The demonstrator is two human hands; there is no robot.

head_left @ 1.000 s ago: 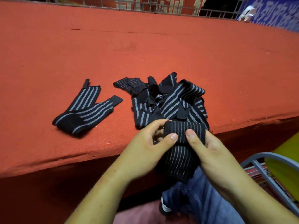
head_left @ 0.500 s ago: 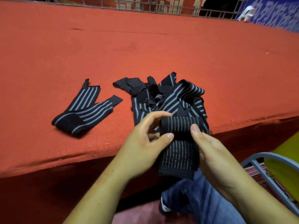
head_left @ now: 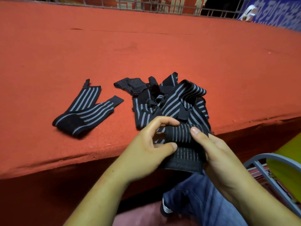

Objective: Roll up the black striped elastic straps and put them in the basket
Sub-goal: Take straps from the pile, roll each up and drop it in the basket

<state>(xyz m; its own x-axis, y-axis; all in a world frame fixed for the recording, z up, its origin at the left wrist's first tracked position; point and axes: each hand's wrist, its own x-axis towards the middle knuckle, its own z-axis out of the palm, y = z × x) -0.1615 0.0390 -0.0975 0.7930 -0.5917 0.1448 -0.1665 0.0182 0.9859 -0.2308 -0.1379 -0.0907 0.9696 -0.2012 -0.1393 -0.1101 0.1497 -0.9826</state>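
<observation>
Just in front of the pile [head_left: 175,101] of loose straps, over the near lip of the red ledge [head_left: 146,51], the person holds one black striped strap [head_left: 182,136] in both hands. Its upper part is wound into a short thick roll, and a flat tail hangs down from it toward the lap. The left hand [head_left: 146,152] grips the roll's left end, the forefinger curled over the top and the thumb pressed on the front below. The right hand [head_left: 218,157] grips the right end, with the thumb on the front face and the fingers hidden behind the cloth.

The strap is ribbed, stretchy black weave with thin pale grey stripes running along its length. The pile is a tangle of the same banding, some pieces with broader stripes and plain black tabs. Left of the pile, well apart from it, a single folded strap [head_left: 84,111] lies flat in a V, a plain black patch at its fold.

The ledge is covered in coarse red felt or carpet, worn at the front edge. Far behind the pile runs a metal railing [head_left: 162,7], with a blue banner [head_left: 276,18] to its right. Below and right of the pile are blue jeans [head_left: 195,201], a grey metal frame [head_left: 260,170] and something yellow [head_left: 286,163].
</observation>
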